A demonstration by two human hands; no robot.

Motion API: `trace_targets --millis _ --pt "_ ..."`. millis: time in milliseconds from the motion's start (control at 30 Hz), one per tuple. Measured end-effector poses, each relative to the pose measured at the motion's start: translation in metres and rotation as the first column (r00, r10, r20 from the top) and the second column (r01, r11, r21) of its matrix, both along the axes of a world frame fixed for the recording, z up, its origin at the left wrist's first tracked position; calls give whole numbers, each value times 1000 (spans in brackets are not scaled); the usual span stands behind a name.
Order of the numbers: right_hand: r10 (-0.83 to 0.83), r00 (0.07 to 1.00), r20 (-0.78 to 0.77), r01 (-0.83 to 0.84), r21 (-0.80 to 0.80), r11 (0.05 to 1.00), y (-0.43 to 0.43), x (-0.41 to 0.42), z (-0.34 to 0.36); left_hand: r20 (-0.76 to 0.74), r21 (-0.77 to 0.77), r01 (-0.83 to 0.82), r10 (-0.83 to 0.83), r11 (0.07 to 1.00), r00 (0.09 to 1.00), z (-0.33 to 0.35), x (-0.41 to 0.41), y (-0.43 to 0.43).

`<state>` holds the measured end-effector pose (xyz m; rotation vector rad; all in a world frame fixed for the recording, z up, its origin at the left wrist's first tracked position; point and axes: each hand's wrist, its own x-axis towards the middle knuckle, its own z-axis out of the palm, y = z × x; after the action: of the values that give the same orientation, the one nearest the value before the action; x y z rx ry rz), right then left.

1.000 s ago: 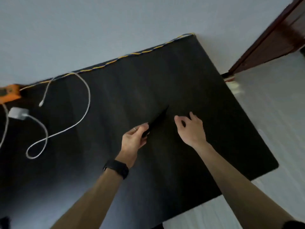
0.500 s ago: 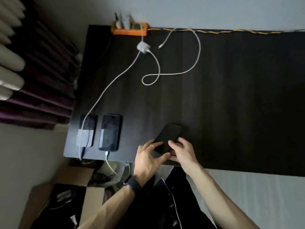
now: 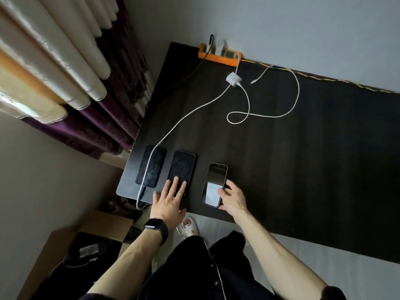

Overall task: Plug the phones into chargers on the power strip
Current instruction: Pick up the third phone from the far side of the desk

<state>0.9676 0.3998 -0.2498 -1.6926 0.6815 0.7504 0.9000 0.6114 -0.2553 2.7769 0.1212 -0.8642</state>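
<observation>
- The right hand (image 3: 232, 199) grips the near end of the third phone (image 3: 214, 184), thumb on its glass and the other fingers curled along its far edge; the phone lies flat on the table, screen up.
- The left hand (image 3: 171, 201) is open and holds nothing, its fingertips spread on the near end of the middle phone (image 3: 181, 168), just to the left of the gripped one.
- Beyond the left hand's outer side lies the leftmost phone (image 3: 151, 166), with a white cable (image 3: 184, 122) crossing its face and curving round its near end.
- To do this step well, I judge the third phone should be squared up beside its neighbours with its port end reachable, then held steady while a plug goes in.
- Well ahead of both hands, a white charger brick (image 3: 233, 79) lies unplugged on the table, its looped cable (image 3: 272, 115) ending in a free connector (image 3: 252, 82); it probably suits this phone.
- Farther still, the orange power strip (image 3: 218, 56) sits against the wall.
- The dark table (image 3: 303, 169) is otherwise bare; curtains (image 3: 65, 68) hang to the left, and a cardboard box (image 3: 71, 254) stands on the floor below the left wrist.
</observation>
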Motion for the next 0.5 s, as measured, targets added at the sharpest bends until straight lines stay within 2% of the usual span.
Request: trace_targets --millis 67,133,267,500 --pt "13 1000 12 -13 -58 998 8 4 2 -13 -17 -15 15 1000 1000 3 1 0" --pt "70 996 47 -60 -184 981 11 7 2 -33 -20 -26 25 999 999 7 3 -2" --pt "176 984 35 -147 -401 904 15 8 5 -89 -11 -12 11 1000 996 15 6 -2" --pt "266 964 -5 -227 -535 814 20 9 10 -164 -4 38 -38 999 986 30 18 2"
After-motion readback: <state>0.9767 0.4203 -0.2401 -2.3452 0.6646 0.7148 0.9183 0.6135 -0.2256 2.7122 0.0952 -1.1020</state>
